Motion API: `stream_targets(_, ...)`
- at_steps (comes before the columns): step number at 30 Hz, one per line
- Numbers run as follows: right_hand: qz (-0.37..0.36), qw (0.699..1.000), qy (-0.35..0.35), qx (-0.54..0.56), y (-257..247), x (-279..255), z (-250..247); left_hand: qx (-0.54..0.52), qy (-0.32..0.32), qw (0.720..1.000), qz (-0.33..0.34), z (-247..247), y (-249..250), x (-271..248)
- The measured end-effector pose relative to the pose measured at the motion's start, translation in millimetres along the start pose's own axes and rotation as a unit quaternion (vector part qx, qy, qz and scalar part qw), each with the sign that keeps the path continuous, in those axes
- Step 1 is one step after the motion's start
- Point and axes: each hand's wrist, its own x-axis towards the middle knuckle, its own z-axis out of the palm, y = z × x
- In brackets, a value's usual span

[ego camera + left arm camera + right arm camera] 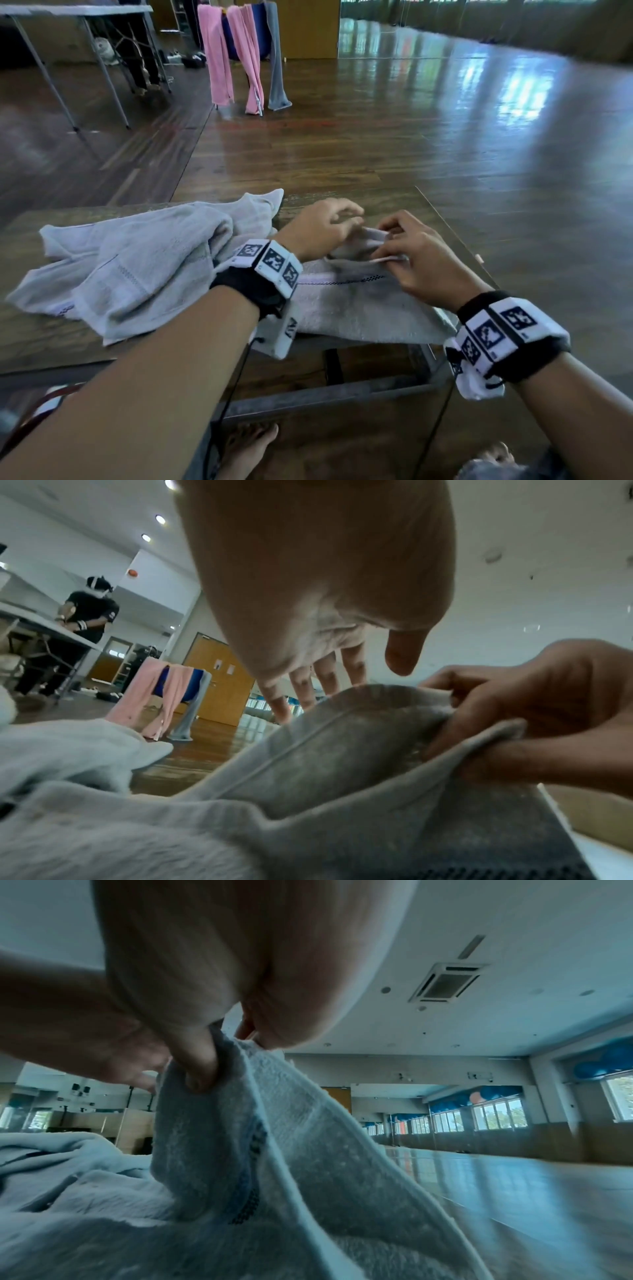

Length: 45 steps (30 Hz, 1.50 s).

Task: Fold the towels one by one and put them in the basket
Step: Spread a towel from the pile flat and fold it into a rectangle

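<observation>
On the desk (51, 342), the right hand (424, 260) pinched a grey towel's (359, 305) raised corner; the left hand (318, 229) hovered loosely spread beside it. A second towel (137, 260) lay crumpled alongside, unfolded. No basket showed, so folding looked barely begun.

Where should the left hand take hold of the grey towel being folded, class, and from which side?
At the raised hemmed corner of the grey towel, coming from the left beside the right hand, which already pinches that edge; the left hand hovers there.

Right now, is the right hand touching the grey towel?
Touching. In the right wrist view, the right hand pinches a raised edge of the grey towel, a fingertip pressed into the cloth; the head view agrees.
</observation>
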Motion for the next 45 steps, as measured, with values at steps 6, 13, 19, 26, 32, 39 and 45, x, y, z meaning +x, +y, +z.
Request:
stream_targets(6,-0.008,0.999,0.038,0.024,-1.4,-0.5,-1.8,-0.023,-0.055,0.998,0.024,10.0,12.6,10.1)
stream_targets(13,0.065,0.992,0.088,0.064,14.1,3.8,-2.3,-0.048,0.043,0.998,0.025,21.1,2.9,26.8)
stream_targets(19,0.118,0.979,0.143,0.085,23.1,10.2,-4.1,-0.088,0.167,0.982,0.011,37.2,14.3,41.0)
stream_targets(26,0.194,0.948,0.223,0.116,41.7,11.6,-3.9,-0.108,0.048,0.993,0.01,43.3,20.6,41.9)
stream_targets(32,0.205,0.943,0.23,0.126,54.2,11.1,-3.5,-0.084,0.009,0.996,0.016,46.5,23.4,38.2)
stream_targets(39,0.196,0.94,0.245,0.131,53.0,10.6,-3.3,-0.106,0.011,0.994,0.035,50.6,23.2,35.6)
stream_targets(45,0.212,0.934,0.241,0.155,55.7,10.7,-3.5,-0.095,0.003,0.994,0.044,52.4,18.3,37.6)
